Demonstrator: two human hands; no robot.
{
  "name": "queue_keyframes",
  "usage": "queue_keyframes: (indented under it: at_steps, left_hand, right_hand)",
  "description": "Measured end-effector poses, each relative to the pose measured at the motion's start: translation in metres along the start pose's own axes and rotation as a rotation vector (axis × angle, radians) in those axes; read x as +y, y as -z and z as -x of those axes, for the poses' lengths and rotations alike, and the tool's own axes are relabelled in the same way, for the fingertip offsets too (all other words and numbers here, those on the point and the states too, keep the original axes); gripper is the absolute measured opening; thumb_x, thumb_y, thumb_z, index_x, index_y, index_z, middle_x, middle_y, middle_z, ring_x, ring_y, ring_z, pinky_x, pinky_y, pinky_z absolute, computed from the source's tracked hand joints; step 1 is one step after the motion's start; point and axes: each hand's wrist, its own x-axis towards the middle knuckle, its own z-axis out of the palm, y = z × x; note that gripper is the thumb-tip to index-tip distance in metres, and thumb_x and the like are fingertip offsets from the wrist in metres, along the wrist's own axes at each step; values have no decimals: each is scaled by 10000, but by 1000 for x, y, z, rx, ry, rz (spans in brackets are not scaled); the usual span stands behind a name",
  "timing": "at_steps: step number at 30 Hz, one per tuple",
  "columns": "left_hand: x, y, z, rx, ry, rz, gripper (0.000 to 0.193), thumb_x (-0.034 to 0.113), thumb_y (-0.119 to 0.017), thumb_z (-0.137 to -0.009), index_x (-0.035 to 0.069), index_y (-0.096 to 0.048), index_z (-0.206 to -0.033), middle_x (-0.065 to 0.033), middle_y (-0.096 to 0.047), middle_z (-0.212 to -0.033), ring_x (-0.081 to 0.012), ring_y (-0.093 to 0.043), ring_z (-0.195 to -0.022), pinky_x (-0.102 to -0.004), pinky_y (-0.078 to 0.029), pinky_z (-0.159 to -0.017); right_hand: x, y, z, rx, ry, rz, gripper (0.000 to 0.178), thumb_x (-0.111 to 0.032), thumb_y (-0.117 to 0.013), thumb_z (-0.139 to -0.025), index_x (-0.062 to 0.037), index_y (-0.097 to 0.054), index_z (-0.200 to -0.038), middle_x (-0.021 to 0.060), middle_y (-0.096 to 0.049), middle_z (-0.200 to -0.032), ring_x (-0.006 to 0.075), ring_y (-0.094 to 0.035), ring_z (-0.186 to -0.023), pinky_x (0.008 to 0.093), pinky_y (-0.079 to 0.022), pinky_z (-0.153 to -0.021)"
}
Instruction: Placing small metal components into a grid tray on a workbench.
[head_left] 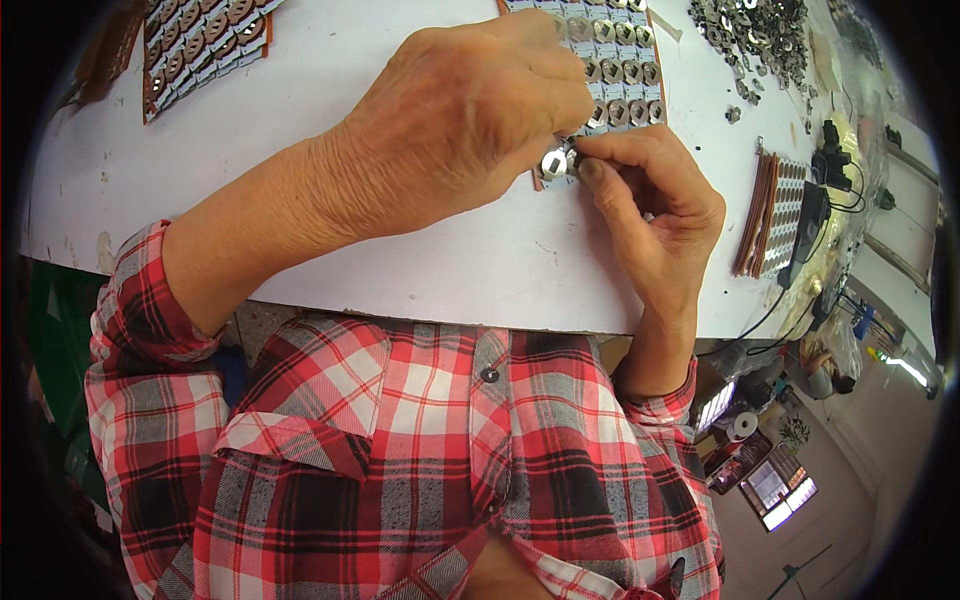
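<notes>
A panel of small circuit boards with rows of round silver metal clips (620,72) lies on the white table, partly covered by my hands. My left hand (480,110) reaches over its left side. Its fingers are curled and closed, and what they hold, if anything, is hidden behind the knuckles. At the panel's near edge, my right hand (655,195) pinches thumb and forefinger together close to the left fingertips. Something small and dark shows at that pinch, too small to name. Just left of it sits one shiny round clip (553,164) with a dark slot in its middle.
More clip-covered panels (205,45) lie stacked at the far left. A heap of loose metal pieces (755,35) spreads at the far right. To the right stands a bundle of brown-edged boards (765,215), beside black power adapters (812,220) with cables. The table's front edge runs along my shirt.
</notes>
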Motion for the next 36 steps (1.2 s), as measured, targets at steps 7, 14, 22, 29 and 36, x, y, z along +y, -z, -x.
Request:
queue_keyframes:
  at_steps: [7,14,22,29,36]
  left_hand:
    - [2,-3,2,12,6,-11,157,-47,-711,-751,24,-583,-809,-105,-590,-803,-298,-582,-788,-384,-502,-661]
    - [1,-5,2,39,-39,-32,156,-40,-714,-748,31,-584,-794,-93,-590,-790,-288,-585,-778,-377,-502,-652]
    - [13,6,-6,24,-27,-51,142,-14,-721,-759,36,-594,-798,-93,-617,-809,-288,-608,-800,-373,-523,-674]
    - [37,23,-22,-214,747,522,230,-86,-805,-763,21,-722,-948,-67,-728,-968,-228,-664,-855,-324,-528,-713]
    - [44,33,-27,-345,1131,863,41,-8,-706,-975,-9,-735,-1003,-9,-710,-912,-53,-573,-764,-221,-441,-631]
  right_hand:
    - [3,11,0,-102,-49,6,189,131,-743,-902,43,-772,-1066,34,-688,-977,54,-613,-798,186,-450,-685]
    - [6,12,1,-131,-35,-46,206,155,-746,-878,47,-780,-1050,48,-692,-971,72,-630,-846,198,-471,-710]
    - [7,14,2,-138,-21,-35,230,154,-753,-872,39,-780,-1070,44,-693,-981,73,-628,-852,202,-476,-727]
    - [-9,-3,12,126,-64,-212,183,72,-741,-943,67,-750,-1126,61,-713,-914,68,-609,-678,197,-473,-553]
    - [-18,-8,14,158,-143,-461,167,60,-734,-961,81,-724,-1126,62,-733,-886,72,-638,-654,192,-491,-547]
